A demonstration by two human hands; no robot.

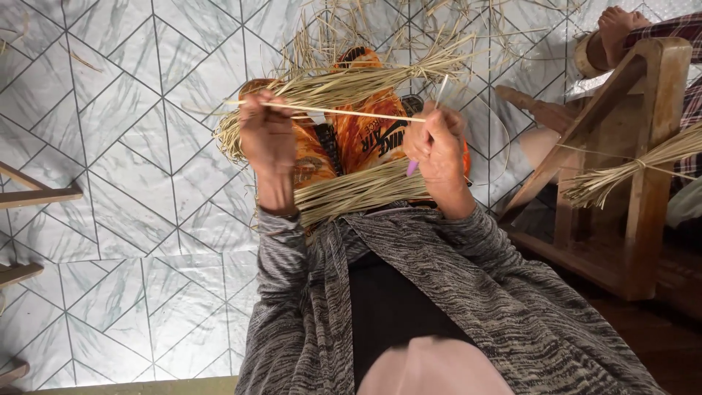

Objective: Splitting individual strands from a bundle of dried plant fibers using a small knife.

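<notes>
Over the lap, a thin pale strip point(344, 112) stretched taut between both hands: left hand point(268, 139) pinching one end, right hand point(437, 146) closed round the other, straw bundles point(351, 192) resting beneath, within reach.

You have one package in front of you: an orange plastic bag point(358, 139) with black, white and yellow print, lying crumpled over your lap. It shows between your two hands, with pale straw bundles crossing it above and below, so only its middle is clear. No signs, loose labels or screens show anywhere around you.
</notes>
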